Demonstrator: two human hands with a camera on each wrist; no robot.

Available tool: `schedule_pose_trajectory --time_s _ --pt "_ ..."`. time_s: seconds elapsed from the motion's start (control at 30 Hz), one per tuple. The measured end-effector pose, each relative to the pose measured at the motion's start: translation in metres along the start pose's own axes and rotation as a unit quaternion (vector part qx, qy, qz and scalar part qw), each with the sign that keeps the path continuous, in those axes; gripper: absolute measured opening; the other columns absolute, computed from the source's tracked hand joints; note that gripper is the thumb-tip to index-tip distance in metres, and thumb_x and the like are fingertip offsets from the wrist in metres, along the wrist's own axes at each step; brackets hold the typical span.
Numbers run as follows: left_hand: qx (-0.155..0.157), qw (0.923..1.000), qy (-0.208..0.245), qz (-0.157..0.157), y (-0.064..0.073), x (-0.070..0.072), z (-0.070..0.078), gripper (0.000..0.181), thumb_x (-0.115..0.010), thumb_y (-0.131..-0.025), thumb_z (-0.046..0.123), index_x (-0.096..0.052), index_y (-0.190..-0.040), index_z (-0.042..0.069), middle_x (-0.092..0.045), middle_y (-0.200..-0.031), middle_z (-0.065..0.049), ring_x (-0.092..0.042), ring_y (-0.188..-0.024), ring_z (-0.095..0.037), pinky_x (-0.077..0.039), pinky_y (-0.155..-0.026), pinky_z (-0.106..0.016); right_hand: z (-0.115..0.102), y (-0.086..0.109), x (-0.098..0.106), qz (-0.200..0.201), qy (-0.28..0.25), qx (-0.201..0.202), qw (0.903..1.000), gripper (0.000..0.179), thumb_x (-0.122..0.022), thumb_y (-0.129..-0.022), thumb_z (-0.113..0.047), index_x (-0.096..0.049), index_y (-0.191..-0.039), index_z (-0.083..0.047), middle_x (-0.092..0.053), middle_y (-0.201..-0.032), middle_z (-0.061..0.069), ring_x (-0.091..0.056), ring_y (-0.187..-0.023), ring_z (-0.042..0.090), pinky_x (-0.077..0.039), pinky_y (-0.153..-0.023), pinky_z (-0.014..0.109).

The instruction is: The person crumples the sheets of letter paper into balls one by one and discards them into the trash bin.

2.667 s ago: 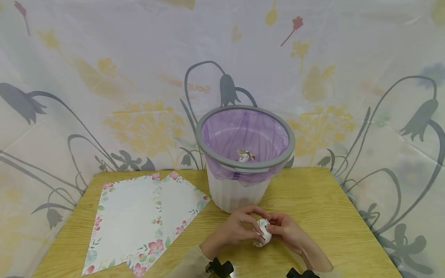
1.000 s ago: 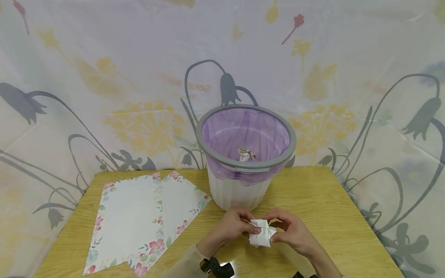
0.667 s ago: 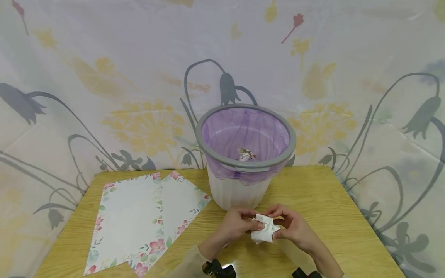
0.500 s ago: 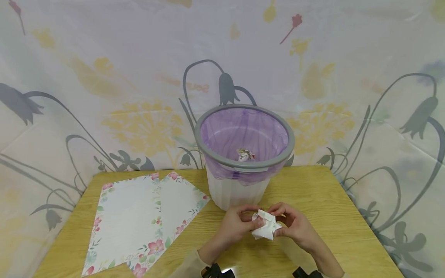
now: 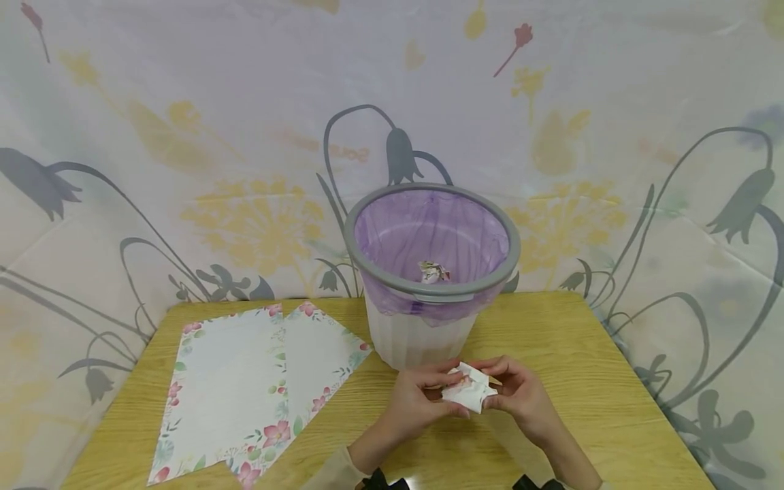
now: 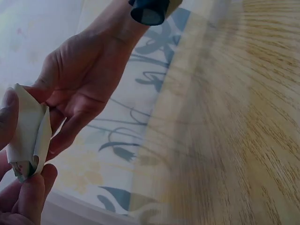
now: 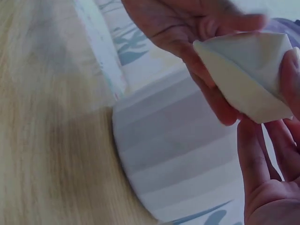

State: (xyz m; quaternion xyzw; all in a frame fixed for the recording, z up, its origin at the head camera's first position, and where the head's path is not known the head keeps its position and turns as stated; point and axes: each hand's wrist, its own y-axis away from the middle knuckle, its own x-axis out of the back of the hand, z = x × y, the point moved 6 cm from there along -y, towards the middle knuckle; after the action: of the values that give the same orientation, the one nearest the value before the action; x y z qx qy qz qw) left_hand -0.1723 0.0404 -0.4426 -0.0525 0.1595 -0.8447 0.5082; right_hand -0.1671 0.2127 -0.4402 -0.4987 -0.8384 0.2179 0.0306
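Observation:
Above the front of the table, both hands hold one crumpled, folded piece of white paper (image 5: pixel 469 389). My left hand (image 5: pixel 416 401) grips its left side, thumb in front and fingers behind. On its right side, my right hand (image 5: pixel 520 398) pinches it between thumb and fingers. In the left wrist view the folded paper (image 6: pixel 29 131) shows a bit of coloured print at its lower end. Seen from the right wrist, the paper (image 7: pixel 246 70) forms a compact, angular wad with a long fold.
A white bin (image 5: pixel 416 337) with a grey rim and purple liner stands just beyond the hands; a crumpled paper ball (image 5: pixel 434 272) lies inside it. Overlapping flower-bordered sheets (image 5: pixel 226 388) lie on the wooden table (image 5: pixel 588 367) at left. A patterned cloth (image 5: pixel 245 102) hangs behind.
The paper has gone from a rounded wad to a looser, flatter folded shape, turning between the hands. Both hands have shifted slightly away from the front edge. Bin and sheets stay put.

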Motion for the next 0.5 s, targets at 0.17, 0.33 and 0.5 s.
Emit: schedule_pose_trajectory --time_s 0.17,0.33,0.5 --pt "-0.045 0.9976 -0.048 0.023 0.001 0.003 0.0 0.035 -0.083 -0.074 -0.005 -0.072 -0.107 -0.009 -0.065 -0.122 -0.023 -0.067 -0.105 -0.024 -0.059 -0.071 -0.034 0.004 0.0 -0.003 0.002 -0.007 0.018 0.9998 0.024 -0.067 -0.087 0.013 -0.062 -0.106 -0.001 -0.064 -0.123 0.008 -0.061 -0.111 0.02 -0.057 -0.081 0.027" --pt "-0.047 0.9946 -0.079 0.048 0.0 0.006 -0.003 0.021 -0.084 -0.077 0.003 -0.078 -0.095 -0.005 -0.07 -0.112 -0.02 -0.068 -0.099 -0.02 -0.059 -0.068 -0.03 0.011 0.002 -0.001 0.038 0.005 -0.003 0.9993 0.025 -0.067 -0.085 0.014 -0.066 -0.098 -0.007 -0.068 -0.115 0.005 -0.062 -0.104 0.018 -0.055 -0.082 0.025" --pt "-0.043 0.9914 -0.104 0.067 -0.003 0.007 -0.006 0.015 -0.085 -0.077 0.014 -0.08 -0.087 0.003 -0.074 -0.102 -0.004 -0.069 -0.093 -0.015 -0.059 -0.066 -0.028 0.016 0.003 0.001 0.081 0.025 -0.035 0.9958 0.023 -0.067 -0.086 0.012 -0.068 -0.088 -0.011 -0.072 -0.106 0.004 -0.065 -0.097 0.017 -0.055 -0.078 0.024"
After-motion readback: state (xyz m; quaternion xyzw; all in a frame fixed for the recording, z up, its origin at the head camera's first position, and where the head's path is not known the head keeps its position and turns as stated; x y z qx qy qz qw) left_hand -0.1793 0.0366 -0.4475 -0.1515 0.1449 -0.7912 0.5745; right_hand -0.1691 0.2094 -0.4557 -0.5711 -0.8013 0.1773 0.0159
